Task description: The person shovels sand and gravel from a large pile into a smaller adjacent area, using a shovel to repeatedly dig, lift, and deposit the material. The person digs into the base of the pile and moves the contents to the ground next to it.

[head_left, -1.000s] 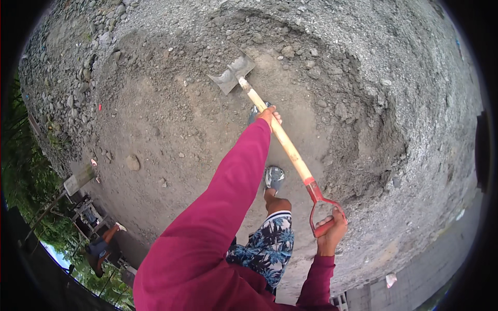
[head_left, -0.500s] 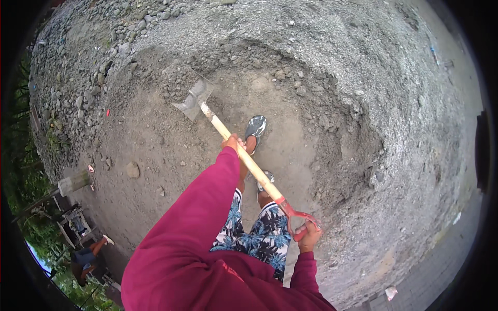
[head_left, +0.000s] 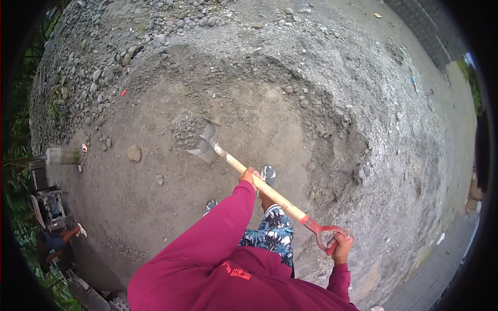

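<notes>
A shovel (head_left: 280, 201) slants across the middle of the view, with a pale wooden shaft and a red D-shaped handle. My left hand (head_left: 250, 176) is wrapped round the shaft near its blade end. At the lower right, my right hand (head_left: 341, 248) grips the red handle. The metal blade (head_left: 208, 141) points to the upper left and carries a heap of grey gravel (head_left: 189, 129). The gravel hides much of the blade. Whether the blade touches the ground, I cannot tell.
A dug-out bank of gravel (head_left: 337, 124) curves round the far and right sides. Loose stones (head_left: 98, 78) lie at the far left, and a single larger stone (head_left: 134, 153) nearer. Another person (head_left: 57, 241) is at the left edge beside a wooden structure. My shoe (head_left: 268, 175) stands below the shaft.
The blade has come away from the gravel at the far bank, nearer to me, and now bears a heap of it. My feet have shifted, one further left. Both hands keep their grip.
</notes>
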The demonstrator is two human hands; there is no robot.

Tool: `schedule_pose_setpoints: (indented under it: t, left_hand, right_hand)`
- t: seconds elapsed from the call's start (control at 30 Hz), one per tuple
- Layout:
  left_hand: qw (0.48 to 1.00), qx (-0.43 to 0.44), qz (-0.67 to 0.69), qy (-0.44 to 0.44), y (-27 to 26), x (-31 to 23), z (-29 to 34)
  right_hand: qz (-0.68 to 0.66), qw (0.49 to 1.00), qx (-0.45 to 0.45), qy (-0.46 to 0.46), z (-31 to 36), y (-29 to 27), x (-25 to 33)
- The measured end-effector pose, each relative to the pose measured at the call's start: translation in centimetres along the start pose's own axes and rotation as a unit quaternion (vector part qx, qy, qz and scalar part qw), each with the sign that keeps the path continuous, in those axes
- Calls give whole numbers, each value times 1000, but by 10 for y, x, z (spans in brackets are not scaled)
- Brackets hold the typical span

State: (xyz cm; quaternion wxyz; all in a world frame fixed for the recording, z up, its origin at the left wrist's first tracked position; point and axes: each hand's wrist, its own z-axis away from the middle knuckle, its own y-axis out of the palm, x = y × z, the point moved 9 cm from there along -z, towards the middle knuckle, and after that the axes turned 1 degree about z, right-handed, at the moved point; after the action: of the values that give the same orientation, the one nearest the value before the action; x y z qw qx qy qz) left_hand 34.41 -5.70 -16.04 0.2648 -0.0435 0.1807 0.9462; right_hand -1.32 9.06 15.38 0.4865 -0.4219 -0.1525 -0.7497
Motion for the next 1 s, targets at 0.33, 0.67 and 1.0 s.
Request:
schedule_pose_setpoints:
  t: [0.33, 0.67, 1.0]
  left_hand:
    - [965, -69, 180, 180, -422, -197, 164]
    - [828, -388, 191, 358, -726, -331, 444]
    - [988, -148, 47, 11, -486, -214, 142]
  right_hand:
    - [289, 882, 328, -174, 191, 287, -22]
    - [183, 640, 695, -272, 473, 530, -60]
    - [114, 911, 394, 31, 302, 311, -26]
